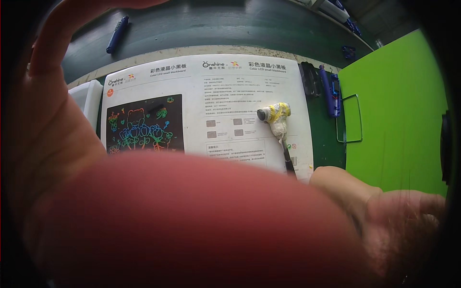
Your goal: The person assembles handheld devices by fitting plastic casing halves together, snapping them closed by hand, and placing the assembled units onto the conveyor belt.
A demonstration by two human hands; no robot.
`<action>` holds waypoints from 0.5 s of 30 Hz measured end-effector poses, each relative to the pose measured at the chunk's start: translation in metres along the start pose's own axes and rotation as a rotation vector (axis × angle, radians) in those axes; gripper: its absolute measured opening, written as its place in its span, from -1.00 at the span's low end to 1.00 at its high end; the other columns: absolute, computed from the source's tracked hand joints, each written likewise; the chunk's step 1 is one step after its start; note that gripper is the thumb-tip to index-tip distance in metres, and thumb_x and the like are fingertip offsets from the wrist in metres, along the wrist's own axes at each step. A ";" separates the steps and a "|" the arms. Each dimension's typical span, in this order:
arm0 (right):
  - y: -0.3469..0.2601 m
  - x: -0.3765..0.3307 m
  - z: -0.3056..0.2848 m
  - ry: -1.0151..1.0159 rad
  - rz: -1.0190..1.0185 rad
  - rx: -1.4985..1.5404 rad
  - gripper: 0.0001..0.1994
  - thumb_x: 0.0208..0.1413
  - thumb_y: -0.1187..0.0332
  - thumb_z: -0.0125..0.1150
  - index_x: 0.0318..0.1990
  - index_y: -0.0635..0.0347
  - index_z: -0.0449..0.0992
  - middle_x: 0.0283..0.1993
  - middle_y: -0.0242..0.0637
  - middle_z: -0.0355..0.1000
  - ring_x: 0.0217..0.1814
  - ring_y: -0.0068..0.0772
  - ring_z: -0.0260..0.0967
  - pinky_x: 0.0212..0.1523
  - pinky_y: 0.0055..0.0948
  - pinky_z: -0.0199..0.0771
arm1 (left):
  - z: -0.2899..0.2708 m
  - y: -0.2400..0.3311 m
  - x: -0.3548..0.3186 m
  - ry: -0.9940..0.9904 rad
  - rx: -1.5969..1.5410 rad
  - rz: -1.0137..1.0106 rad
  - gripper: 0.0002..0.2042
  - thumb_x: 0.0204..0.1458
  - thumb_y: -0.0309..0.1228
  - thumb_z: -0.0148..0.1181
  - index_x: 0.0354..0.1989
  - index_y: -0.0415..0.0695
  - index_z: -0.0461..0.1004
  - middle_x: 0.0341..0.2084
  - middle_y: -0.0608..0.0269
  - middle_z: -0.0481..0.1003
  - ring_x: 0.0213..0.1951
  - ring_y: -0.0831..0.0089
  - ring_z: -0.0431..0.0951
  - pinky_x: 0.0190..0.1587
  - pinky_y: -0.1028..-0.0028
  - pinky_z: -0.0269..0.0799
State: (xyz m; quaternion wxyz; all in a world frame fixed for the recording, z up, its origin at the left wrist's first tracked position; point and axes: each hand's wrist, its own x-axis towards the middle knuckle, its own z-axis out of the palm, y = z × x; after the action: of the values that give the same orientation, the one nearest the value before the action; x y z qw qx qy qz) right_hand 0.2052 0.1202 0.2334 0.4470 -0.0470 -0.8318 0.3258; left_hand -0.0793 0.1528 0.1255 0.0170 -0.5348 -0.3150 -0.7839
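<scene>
Head view: tape-wrapped tool lies on the printed sheet, long axis toward the nearer right hand; left hand raised; both open, empty.

We saw a blurred red mass covering the lower white printed sheet. Both hands, left and right, were blurred; their grip could not be determined. The frame edge cut the left fingers.

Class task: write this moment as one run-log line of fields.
left hand: raised near camera, blurred, empty | right hand: low right, holds nothing visible | taped tool: on white printed sheet | green board: right
</scene>
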 end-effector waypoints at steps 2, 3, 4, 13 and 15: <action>0.001 0.001 0.004 0.008 -0.039 0.004 -0.40 0.15 -0.16 -0.05 0.32 -0.26 0.10 0.22 -0.28 0.24 0.14 -0.18 0.23 0.16 0.25 0.17 | -0.003 0.001 0.002 0.011 0.006 0.032 -0.61 0.22 -0.38 -0.06 0.15 -0.35 0.20 -0.12 -0.20 0.45 -0.27 0.17 0.54 -0.38 0.41 0.40; 0.011 0.000 0.007 0.016 -0.105 0.002 -0.40 0.15 -0.16 -0.05 0.32 -0.26 0.10 0.22 -0.28 0.24 0.14 -0.17 0.23 0.16 0.25 0.17 | -0.007 -0.005 0.007 0.016 0.011 0.094 -0.61 0.22 -0.37 -0.06 0.15 -0.35 0.20 -0.12 -0.20 0.45 -0.27 0.17 0.55 -0.38 0.41 0.40; 0.021 -0.002 0.012 0.026 -0.172 0.005 -0.39 0.16 -0.16 -0.06 0.32 -0.26 0.09 0.22 -0.28 0.23 0.14 -0.17 0.23 0.16 0.25 0.17 | -0.012 -0.010 0.012 0.019 0.019 0.156 -0.61 0.22 -0.37 -0.06 0.15 -0.35 0.20 -0.12 -0.20 0.45 -0.27 0.17 0.55 -0.38 0.41 0.40; 0.053 -0.008 0.031 0.171 -0.251 0.203 -0.37 0.17 -0.17 -0.08 0.35 -0.26 0.05 0.23 -0.27 0.23 0.15 -0.16 0.23 0.16 0.24 0.17 | -0.042 0.005 0.027 -0.073 0.185 0.194 -0.60 0.23 -0.36 -0.06 0.16 -0.35 0.19 -0.12 -0.22 0.46 -0.27 0.15 0.56 -0.38 0.41 0.41; 0.050 -0.003 0.033 0.203 -0.215 0.257 -0.37 0.18 -0.17 -0.08 0.36 -0.26 0.04 0.23 -0.27 0.22 0.15 -0.15 0.22 0.16 0.24 0.17 | -0.046 0.017 0.031 -0.096 0.227 0.150 -0.60 0.23 -0.36 -0.06 0.16 -0.35 0.19 -0.11 -0.22 0.46 -0.26 0.15 0.56 -0.38 0.41 0.42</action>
State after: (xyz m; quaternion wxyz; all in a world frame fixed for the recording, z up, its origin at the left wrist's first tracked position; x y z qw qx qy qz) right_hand 0.1706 0.1419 0.1888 0.5630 0.0671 -0.7343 0.3732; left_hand -0.1247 0.1252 0.1497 0.1210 -0.5885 -0.3614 -0.7131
